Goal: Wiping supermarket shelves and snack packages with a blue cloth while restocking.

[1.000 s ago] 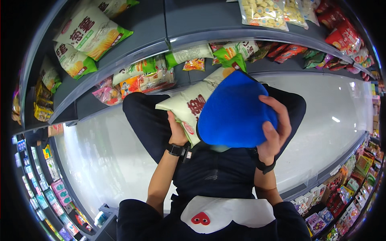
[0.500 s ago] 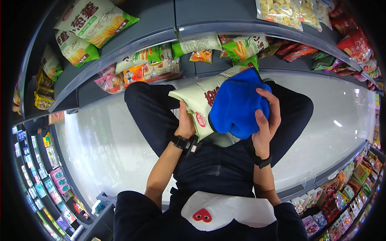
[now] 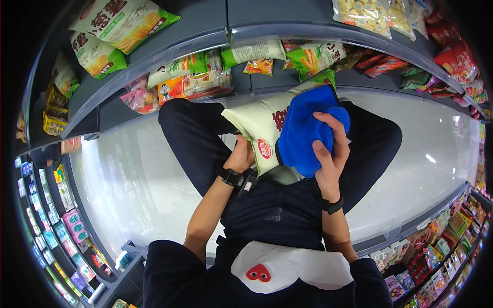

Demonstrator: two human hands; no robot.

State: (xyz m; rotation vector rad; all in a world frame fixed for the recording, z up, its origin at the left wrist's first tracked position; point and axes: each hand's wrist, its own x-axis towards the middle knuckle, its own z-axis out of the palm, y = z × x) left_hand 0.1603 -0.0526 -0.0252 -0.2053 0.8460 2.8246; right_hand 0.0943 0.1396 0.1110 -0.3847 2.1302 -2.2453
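A cream and green snack bag [image 3: 257,122] rests tilted over my lap, its green end toward the shelf. My left hand [image 3: 241,155] grips the bag's lower left side, thumb on the near edge and the other fingers hidden beneath. Over the right part of the bag lies a bunched blue cloth [image 3: 303,134] with a dark border. My right hand [image 3: 331,159] is closed on that cloth, fingers bent and pressing into it against the bag. What lies under the cloth is hidden.
In front of me stands a grey shelf [image 3: 303,15] with a clear front strip. More snack bags [image 3: 128,23] lie on its upper level, and colourful packets [image 3: 190,84] on the lower one. Racks of goods [image 3: 441,256] stand behind right and left. My crossed legs [image 3: 190,143] rest on the shiny floor.
The bag has shifted slightly right and turned a little, my left hand moving with it. My right hand has slid slightly left across the cloth, which is bunched differently.
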